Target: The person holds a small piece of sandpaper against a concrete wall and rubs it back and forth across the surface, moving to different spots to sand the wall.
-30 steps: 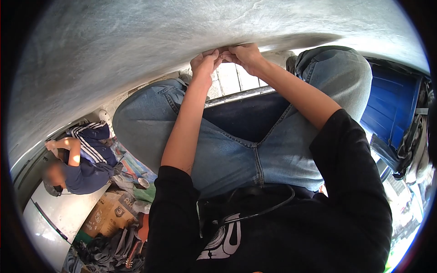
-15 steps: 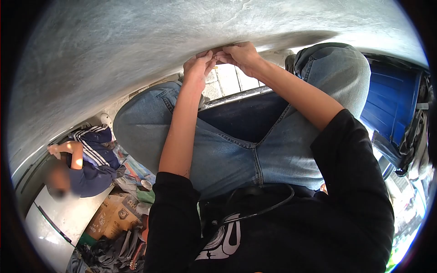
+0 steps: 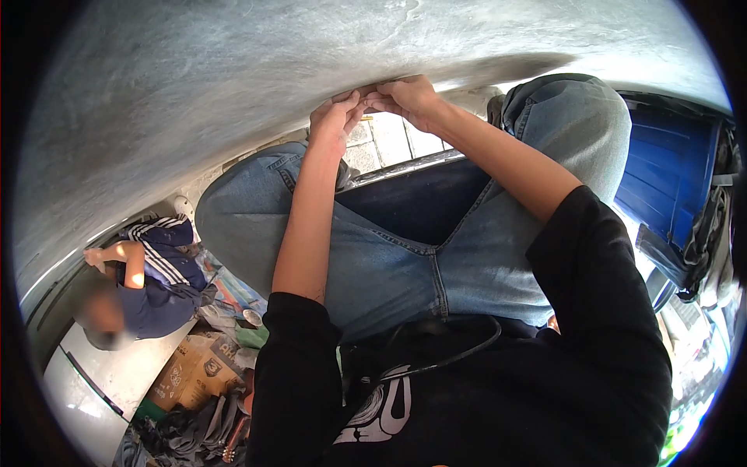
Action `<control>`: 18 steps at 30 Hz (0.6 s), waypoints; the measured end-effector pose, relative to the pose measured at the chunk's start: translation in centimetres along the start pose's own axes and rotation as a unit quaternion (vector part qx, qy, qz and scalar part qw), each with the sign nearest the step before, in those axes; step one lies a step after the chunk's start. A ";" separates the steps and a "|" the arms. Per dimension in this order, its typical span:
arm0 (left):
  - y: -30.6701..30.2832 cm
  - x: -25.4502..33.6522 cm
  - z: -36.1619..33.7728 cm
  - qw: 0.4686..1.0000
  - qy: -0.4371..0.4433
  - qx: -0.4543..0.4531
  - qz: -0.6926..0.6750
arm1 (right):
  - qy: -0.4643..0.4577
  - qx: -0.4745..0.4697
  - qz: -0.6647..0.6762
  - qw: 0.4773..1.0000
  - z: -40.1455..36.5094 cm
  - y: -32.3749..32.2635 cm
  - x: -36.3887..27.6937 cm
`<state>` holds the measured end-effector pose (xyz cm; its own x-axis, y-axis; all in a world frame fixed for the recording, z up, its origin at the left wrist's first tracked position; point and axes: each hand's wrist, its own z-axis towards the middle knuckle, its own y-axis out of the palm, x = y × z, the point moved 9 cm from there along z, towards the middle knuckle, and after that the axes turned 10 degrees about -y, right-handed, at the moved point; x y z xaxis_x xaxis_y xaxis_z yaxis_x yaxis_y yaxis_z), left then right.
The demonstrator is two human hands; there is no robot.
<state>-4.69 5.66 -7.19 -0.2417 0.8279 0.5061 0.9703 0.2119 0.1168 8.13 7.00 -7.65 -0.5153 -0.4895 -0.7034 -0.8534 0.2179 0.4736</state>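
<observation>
A large grey panel (image 3: 233, 86), dull and scuffed, curves across the top of the view. Both of my hands meet at its lower edge, fingers curled and close together. My left hand (image 3: 334, 121) has its thumb up toward the panel. From the other side my right hand (image 3: 410, 101) reaches in, its fingertips near the left ones. A dark brownish patch shows between the hands against the panel; whether it is a thin piece they grip or shaded fingers I cannot make out. The fingers' far sides are hidden.
My knees in jeans (image 3: 498, 265) spread below the panel, a dark blue surface (image 3: 420, 204) between them. At left another person in a navy shirt (image 3: 159, 311) has a hand at the panel's edge. A cardboard box (image 3: 198, 373) lies lower left; a blue panel (image 3: 669, 171) stands right.
My hands have shifted very slightly along the panel's edge, with the same curled grip. The other person's head and hand have moved a little.
</observation>
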 end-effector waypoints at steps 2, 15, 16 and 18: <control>-0.4 0.4 -0.1 1.000 0.010 0.011 -0.003 | -0.008 0.008 0.014 1.000 -0.1 0.3 -0.3; -1.6 0.8 0.3 1.000 0.000 0.020 -0.016 | 0.032 -0.041 -0.016 0.999 -0.1 1.8 0.0; -1.7 0.7 0.5 1.000 0.001 0.021 -0.016 | 0.032 -0.042 -0.016 0.998 0.2 1.8 0.3; -2.0 0.6 0.6 0.998 0.012 0.052 -0.024 | 0.018 -0.029 -0.019 0.999 0.4 1.8 0.6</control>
<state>-6.74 6.03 -7.62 -0.2867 0.8028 0.5227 0.9509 0.3051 0.0529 6.27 7.41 -7.43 -0.4782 -0.5269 -0.7027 -0.8660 0.1494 0.4773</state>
